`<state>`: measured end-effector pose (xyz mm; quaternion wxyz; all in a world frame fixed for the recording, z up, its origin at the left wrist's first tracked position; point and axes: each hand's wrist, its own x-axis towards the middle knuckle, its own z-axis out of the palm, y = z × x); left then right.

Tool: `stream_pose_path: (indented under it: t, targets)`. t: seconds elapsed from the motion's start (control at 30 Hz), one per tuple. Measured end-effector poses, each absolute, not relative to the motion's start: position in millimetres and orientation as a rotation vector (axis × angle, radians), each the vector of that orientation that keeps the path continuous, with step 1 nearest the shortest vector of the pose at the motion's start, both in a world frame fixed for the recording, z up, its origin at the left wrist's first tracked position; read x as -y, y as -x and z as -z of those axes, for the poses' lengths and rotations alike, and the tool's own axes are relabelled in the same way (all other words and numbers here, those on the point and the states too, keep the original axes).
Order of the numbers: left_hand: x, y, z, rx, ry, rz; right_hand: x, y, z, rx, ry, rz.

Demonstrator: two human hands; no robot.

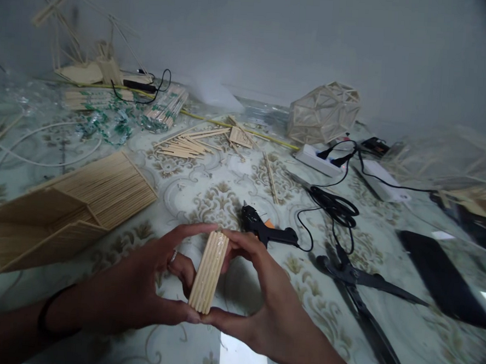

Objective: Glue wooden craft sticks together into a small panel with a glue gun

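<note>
A small panel of wooden sticks, laid side by side with shiny dried glue on top, is held up over the table between both hands. My left hand grips its left side, thumb at the near end and index finger at the far end. Opposite it, my right hand pinches the same two ends from the right. Just beyond the hands a black hot glue gun lies on its side. To the left rests a box-like structure of wooden sticks.
Black scissors and a black phone lie at right. Loose sticks are scattered farther back. A white power strip with a coiled black cable sits before a stick-framed polyhedron. Packaged sticks lie at back left.
</note>
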<state>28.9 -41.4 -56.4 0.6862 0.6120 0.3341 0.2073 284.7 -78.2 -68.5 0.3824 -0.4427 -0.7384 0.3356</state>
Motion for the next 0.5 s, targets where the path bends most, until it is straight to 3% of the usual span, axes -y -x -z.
stream_pose_path:
  t: [0.17, 0.5]
  targets:
    - [45, -25, 52, -0.778, -1.537, -0.426, 70, -291, 63, 1.761, 1.036, -1.091]
    - [44, -21, 45, -0.787, -1.838, -0.238, 56, -295, 45, 1.281, 1.259, -1.556]
